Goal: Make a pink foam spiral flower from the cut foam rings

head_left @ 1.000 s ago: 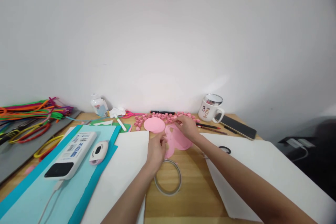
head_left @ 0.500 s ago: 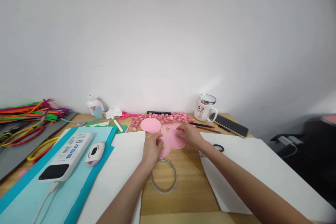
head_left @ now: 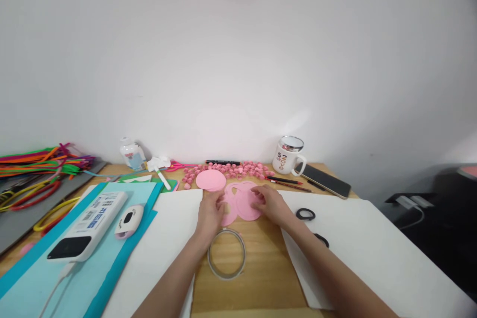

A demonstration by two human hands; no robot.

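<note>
Several overlapping pink paper circles [head_left: 246, 204] lie on the wooden table between my hands, one with a small cut-out opening. My left hand [head_left: 209, 214] has its curled thumb and fingers at the left edge of the paper. On the opposite side, the bent fingers of my right hand [head_left: 271, 203] are closed at the right edge. The fingertips partly cover the paper. A roll of tape [head_left: 227, 277] lies flat just nearer than my left hand. Behind it, another pink circle [head_left: 210, 180] rests beside many small pink paper balls [head_left: 238, 171].
White sheets [head_left: 363, 243] flank the work area, with scissors' black handles [head_left: 305, 214] on the right one. A mug [head_left: 286, 158], phone [head_left: 326, 180] and pencils [head_left: 285, 180] stand or lie at back right. Left are a power bank [head_left: 89, 228], bottle [head_left: 133, 154] and pipe cleaners [head_left: 40, 164].
The pink circles and both hands have shifted slightly nearer. The circles at the left have moved closer under the others. More of the scissors' handles shows beside my right forearm.
</note>
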